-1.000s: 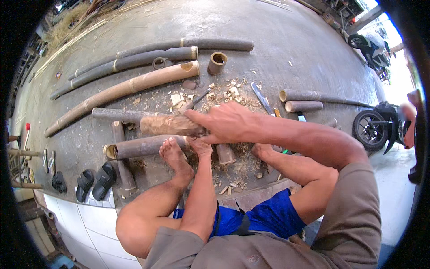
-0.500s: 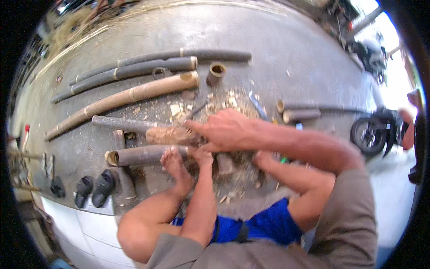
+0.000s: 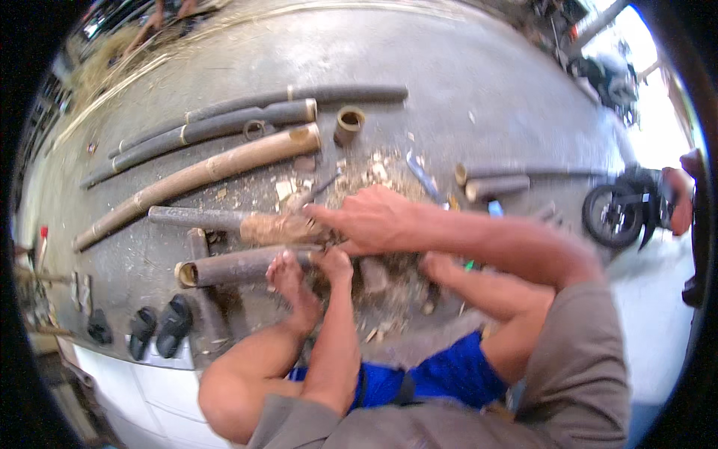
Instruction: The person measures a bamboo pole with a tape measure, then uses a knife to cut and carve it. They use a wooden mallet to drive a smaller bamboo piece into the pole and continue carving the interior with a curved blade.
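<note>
In the head view, the person is sitting on the concrete ground [image 3: 486,97] with both arms reaching forward over a short bamboo piece [image 3: 273,226] whose near end is stripped pale and rough. Its long axis is running left to right across the picture, the dark unworked end pointing to the person's left. The right hand [image 3: 370,221] is lying at the stripped end, coming at it from the right, so it is the nearer hand to the worked part. Its fingers are stretched toward the pale wood and seem to be pressing or pinching it; whether they are closing round anything is not clear, as the fingertips are blurring into the shavings.

The left hand [image 3: 334,263] is sitting just below, knuckles up, curled shut beside the end of a second, darker bamboo tube [image 3: 239,266] that is lying parallel to the first. What it is gripping, if anything, cannot be told. A bare foot [image 3: 288,280] is resting on that tube, holding it down.

Wood chips [image 3: 366,176] are lying scattered around the hands. Further off, three long bamboo poles [image 3: 202,168] are lying slanted, with a short ring-like offcut [image 3: 348,123] near their right ends. Sandals [image 3: 161,329] are sitting at the lower left, and a motorbike [image 3: 628,209] is standing at the right.
</note>
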A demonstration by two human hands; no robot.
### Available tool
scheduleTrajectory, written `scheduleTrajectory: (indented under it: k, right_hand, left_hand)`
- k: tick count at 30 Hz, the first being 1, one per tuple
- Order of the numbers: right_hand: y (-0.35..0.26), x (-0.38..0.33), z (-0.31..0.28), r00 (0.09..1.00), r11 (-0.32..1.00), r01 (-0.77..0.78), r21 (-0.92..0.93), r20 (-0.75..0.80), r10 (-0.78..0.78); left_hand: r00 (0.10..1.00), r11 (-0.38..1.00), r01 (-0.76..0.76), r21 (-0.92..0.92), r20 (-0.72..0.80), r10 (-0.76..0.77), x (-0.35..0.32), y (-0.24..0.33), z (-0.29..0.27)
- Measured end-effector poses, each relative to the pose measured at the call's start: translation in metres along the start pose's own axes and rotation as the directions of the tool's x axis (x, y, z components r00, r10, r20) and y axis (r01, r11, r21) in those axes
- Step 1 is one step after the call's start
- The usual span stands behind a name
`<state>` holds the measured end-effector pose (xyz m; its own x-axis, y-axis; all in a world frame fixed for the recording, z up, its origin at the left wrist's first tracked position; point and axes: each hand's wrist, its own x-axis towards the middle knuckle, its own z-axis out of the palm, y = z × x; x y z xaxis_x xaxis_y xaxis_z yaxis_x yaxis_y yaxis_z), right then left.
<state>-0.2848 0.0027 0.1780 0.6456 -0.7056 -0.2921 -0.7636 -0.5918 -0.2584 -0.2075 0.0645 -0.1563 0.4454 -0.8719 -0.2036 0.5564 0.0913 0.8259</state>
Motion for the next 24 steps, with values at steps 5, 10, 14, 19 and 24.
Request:
scheduleTrajectory:
  k: [5,10,14,19,24]
  right_hand:
    - [-0.029,0.04,-0.034,0.742,0.924,0.38,0.048,-0.612,-0.273]
    - [-0.08,0.057,-0.08,0.222,0.687,0.724,0.067,-0.965,-0.14]
    - [-0.01,-0.003,-0.006,0.996,1.0,0.029,0.009,0.087,-0.03]
    - [-0.009,0.019,-0.006,0.944,0.978,0.209,0.011,-0.262,-0.198]
    - [-0.079,0.047,-0.084,0.553,0.828,0.542,0.145,-0.803,-0.221]
  left_hand:
    - [0.986,0.954,-0.155,0.256,0.093,0.135,0.001,0.005,0.003]
    - [0.954,0.851,-0.299,0.432,0.164,0.252,0.013,-0.029,-0.023]
    - [0.97,0.915,0.216,-0.341,-0.027,-0.24,0.02,-0.069,-0.041]
    - [0.95,0.903,-0.311,0.298,0.119,0.288,0.028,-0.063,-0.021]
    - [0.991,0.99,-0.005,0.144,0.132,-0.015,0.005,-0.022,-0.008]
